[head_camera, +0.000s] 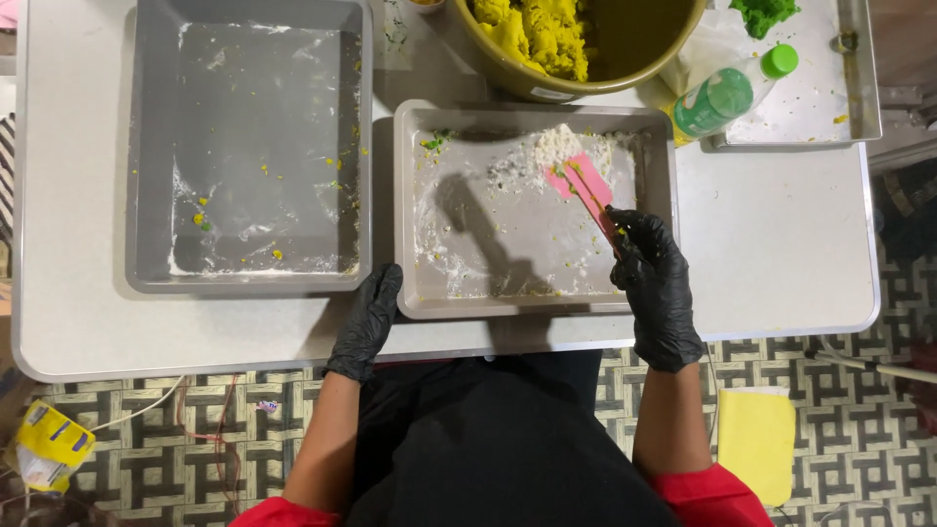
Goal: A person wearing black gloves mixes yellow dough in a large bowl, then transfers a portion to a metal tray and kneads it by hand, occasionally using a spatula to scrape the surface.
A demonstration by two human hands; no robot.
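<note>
The right hand (652, 278), in a black glove, is closed around the handle of a flat pink plastic scraper (584, 185), whose blade points toward eleven o'clock and rests on the floor of the smaller grey rectangular metal tray (420, 293), touching a heap of white flour (558, 144) near the tray's far wall. The left hand (369, 317), also black-gloved, lies with fingers together and lightly curled against that tray's near left corner, holding nothing (its fingertips rest at the rim). The tray floor is smeared with white dust and a few yellow crumbs. At nine o'clock from it, just beside, sits a larger grey rectangular tray (142, 195) with white streaks and yellow specks. At twelve o'clock stands a round olive-green bowl (644, 59) of yellow dough (537, 34), touching the smaller tray's far edge. At two o'clock a clear plastic bottle with a green cap (732, 93) lies tilted on the pale grey worktop (781, 244).
</note>
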